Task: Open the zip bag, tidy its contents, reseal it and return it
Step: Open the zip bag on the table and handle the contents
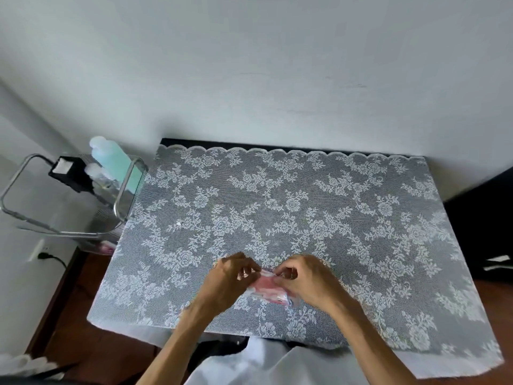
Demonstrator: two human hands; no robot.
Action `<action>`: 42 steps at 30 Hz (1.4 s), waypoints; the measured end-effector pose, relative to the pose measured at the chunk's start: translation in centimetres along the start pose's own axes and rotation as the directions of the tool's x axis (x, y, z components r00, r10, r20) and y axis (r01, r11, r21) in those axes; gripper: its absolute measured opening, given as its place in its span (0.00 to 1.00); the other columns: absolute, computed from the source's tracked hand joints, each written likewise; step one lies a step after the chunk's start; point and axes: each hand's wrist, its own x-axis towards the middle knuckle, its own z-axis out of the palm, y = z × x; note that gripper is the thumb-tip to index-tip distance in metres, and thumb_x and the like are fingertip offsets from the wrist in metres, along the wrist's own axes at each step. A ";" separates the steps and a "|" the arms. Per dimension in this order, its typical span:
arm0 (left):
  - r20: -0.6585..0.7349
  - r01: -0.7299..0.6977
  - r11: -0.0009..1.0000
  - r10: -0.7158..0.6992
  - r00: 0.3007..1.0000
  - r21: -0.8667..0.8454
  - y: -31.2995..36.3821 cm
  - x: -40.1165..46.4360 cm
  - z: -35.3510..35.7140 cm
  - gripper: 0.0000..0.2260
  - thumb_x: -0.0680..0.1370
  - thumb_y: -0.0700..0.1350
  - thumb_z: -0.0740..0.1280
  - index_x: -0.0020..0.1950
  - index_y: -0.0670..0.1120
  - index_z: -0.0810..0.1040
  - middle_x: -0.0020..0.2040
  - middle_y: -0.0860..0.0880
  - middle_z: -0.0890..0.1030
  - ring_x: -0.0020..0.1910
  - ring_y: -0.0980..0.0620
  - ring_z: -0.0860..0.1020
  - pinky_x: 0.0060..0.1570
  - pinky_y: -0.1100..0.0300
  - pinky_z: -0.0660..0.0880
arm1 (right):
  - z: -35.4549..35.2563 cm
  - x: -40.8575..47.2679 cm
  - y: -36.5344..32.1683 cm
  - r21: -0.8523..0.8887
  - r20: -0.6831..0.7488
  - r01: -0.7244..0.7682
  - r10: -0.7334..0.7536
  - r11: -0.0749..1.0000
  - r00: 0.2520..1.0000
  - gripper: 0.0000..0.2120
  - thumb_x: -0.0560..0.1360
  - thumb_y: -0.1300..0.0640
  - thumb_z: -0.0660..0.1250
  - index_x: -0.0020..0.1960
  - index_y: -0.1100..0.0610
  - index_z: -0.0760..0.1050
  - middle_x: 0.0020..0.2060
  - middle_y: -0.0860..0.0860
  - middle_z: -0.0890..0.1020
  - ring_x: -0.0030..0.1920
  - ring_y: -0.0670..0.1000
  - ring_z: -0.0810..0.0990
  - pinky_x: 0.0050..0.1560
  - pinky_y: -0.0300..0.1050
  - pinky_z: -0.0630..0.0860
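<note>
A small clear zip bag [267, 289] with pink contents is held just above the near middle of the lace-covered table [277, 204]. My left hand [234, 276] pinches the bag's top edge from the left. My right hand [299, 276] pinches the same top edge from the right. Both hands cover the bag's sides, so only its middle and lower right corner show. Whether the zip is sealed is too small to tell.
A metal-framed cart [69, 195] stands left of the table, carrying a pale green bottle [111, 157] and a black box [69, 169]. A white wall runs behind the table. A dark piece of furniture [483, 223] sits at the right, and a wall socket [41, 252] at the lower left.
</note>
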 end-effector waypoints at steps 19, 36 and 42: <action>-0.157 -0.142 0.985 0.156 0.975 0.100 -1.1 -3.5 0.9 0.10 0.75 0.51 0.74 0.51 0.47 0.84 0.43 0.52 0.83 0.42 0.51 0.80 0.41 0.59 0.77 | 2.2 -1.5 -1.3 -0.166 -0.193 0.259 -0.289 0.952 0.938 0.07 0.71 0.49 0.73 0.45 0.52 0.80 0.42 0.43 0.80 0.37 0.38 0.74 0.37 0.34 0.79; -0.269 -0.219 0.969 0.242 0.932 0.113 0.1 -3.5 1.8 0.03 0.77 0.46 0.72 0.47 0.48 0.82 0.41 0.54 0.78 0.42 0.55 0.75 0.43 0.65 0.72 | 2.4 -2.9 -1.5 -0.088 -0.330 0.250 -0.265 0.964 0.906 0.10 0.67 0.60 0.78 0.46 0.55 0.81 0.41 0.48 0.82 0.39 0.45 0.80 0.39 0.39 0.80; -0.100 -0.113 0.993 0.111 0.989 -0.022 -0.2 -3.9 0.2 0.11 0.75 0.55 0.72 0.50 0.49 0.84 0.46 0.54 0.84 0.47 0.58 0.78 0.44 0.57 0.78 | 1.7 -3.1 -0.2 -0.031 -0.330 0.200 -0.199 0.979 0.923 0.10 0.69 0.59 0.75 0.49 0.59 0.81 0.45 0.51 0.83 0.40 0.47 0.82 0.37 0.42 0.83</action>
